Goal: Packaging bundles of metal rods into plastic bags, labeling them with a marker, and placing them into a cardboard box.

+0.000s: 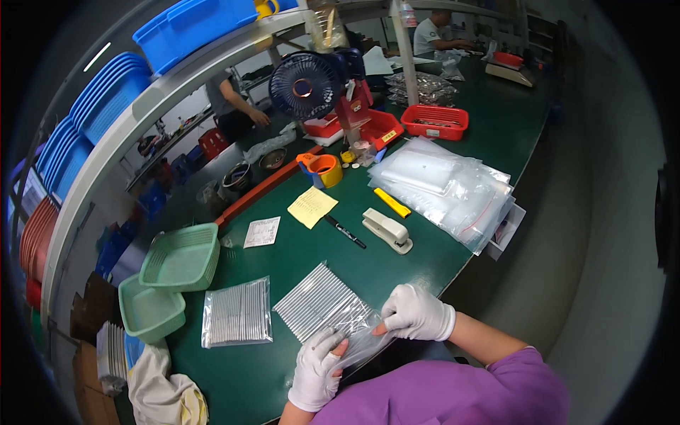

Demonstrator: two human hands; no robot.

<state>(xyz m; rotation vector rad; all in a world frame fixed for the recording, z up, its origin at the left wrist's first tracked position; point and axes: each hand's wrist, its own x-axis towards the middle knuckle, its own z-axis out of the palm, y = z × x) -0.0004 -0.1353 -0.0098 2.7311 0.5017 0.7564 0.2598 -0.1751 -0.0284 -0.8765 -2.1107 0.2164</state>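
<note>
Both my hands wear white gloves with bare fingertips showing. A row of thin silvery rods lies side by side on the green table, their near ends inside or under a clear plastic bag. My left hand is closed on the bag's left side, close to the rod ends. At the bag's right edge my right hand pinches the film between thumb and fingers. To the left, a clear bag full of similar rods lies flat. How far the rods reach into the held bag is hard to see.
Green baskets stand at the left edge beside a cloth. Beyond the rods lie a marker, stapler, yellow cutter and tape dispenser. Plastic bags are piled right; a fan hangs above. Co-workers are farther back.
</note>
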